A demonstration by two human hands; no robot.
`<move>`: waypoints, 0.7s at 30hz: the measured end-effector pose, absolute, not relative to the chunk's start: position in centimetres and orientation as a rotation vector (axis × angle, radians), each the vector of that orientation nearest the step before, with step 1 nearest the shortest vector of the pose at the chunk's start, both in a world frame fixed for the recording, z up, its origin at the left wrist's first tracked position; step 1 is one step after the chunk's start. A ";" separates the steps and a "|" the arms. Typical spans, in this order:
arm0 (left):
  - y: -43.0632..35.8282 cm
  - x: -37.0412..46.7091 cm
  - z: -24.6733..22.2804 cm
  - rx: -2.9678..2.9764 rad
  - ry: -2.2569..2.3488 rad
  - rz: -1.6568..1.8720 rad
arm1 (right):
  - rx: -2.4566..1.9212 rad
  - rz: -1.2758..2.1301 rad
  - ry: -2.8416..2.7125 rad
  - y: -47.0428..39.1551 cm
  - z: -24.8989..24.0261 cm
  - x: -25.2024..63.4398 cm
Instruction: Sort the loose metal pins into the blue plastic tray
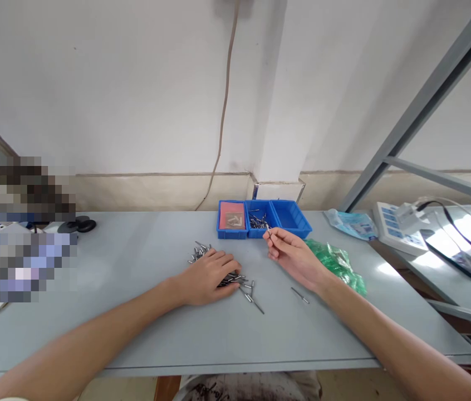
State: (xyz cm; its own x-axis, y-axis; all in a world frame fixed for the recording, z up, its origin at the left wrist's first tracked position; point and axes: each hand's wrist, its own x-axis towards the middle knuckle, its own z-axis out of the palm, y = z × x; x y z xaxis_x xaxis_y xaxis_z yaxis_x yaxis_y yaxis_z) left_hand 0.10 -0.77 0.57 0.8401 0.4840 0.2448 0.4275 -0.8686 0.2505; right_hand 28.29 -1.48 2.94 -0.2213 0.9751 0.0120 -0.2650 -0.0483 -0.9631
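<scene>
My left hand point(212, 277) lies over a pile of small metal pins point(199, 252) on the grey table, its fingers spread across them. Several pins point(249, 297) stick out to the right of its fingertips. My right hand point(289, 253) is raised just in front of the blue tray point(291, 219), with a small metal pin point(268, 227) pinched between thumb and fingers. More pins point(257, 221) fill part of the tray's middle compartment. A single pin point(300, 296) lies apart on the table, below my right wrist.
A pink card point(231, 208) sits in the tray's left compartment. Green plastic wrap point(338, 263) lies beside my right forearm. Behind it are a blue-and-white packet point(352, 224) and a white power strip point(396, 228). Black round objects point(80, 225) stand at the left back, near metal shelving.
</scene>
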 end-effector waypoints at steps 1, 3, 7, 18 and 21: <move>-0.8 0.1 0.6 2.831 0.711 0.448 | -0.904 1.490 -1.149 -1.5 2.9 28.3; -0.8 0.1 0.5 2.827 0.716 0.445 | -0.916 1.461 -1.155 -1.5 2.9 28.3; -0.7 0.1 0.4 2.827 0.713 0.449 | -1.000 1.334 -1.222 -1.4 2.7 28.3; -0.7 0.2 0.7 2.830 0.703 0.453 | -1.228 0.643 -1.634 -1.7 2.2 28.1; -0.8 0.2 0.7 2.828 0.698 0.464 | -1.221 0.608 -1.659 -1.8 2.3 28.0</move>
State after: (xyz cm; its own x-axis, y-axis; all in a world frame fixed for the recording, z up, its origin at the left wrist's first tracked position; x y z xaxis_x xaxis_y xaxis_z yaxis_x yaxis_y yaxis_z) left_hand 0.21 -0.75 0.73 0.8401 0.4795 0.2536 0.4193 -0.8707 0.2570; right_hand 27.98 -1.84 2.29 -0.0456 0.9159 0.3989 0.4415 0.3767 -0.8143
